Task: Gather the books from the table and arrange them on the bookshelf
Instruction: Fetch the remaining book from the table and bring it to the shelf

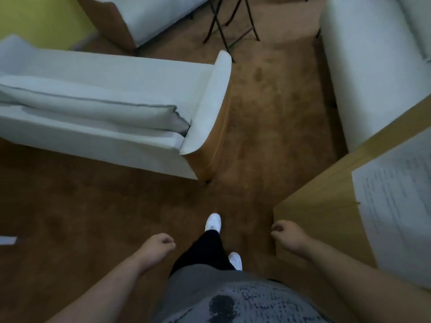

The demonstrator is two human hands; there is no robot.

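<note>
My left hand (pixel 156 248) hangs low at centre left over the brown carpet, fingers loosely curled, holding nothing. My right hand (pixel 287 234) hangs at the near corner of a wooden table (pixel 326 201), also loosely curled and empty. On that table at the right lie large white printed sheets (pixel 396 206), possibly an open book. No bookshelf is in view.
A white sofa (pixel 112 108) stands to the left, another white seat (pixel 363 73) at the right rear, a third (pixel 149 17) at the top. Black folding legs (pixel 228 22) stand at the top centre. Brown carpet (pixel 268 127) runs between them. My white shoes (pixel 213 222) are below.
</note>
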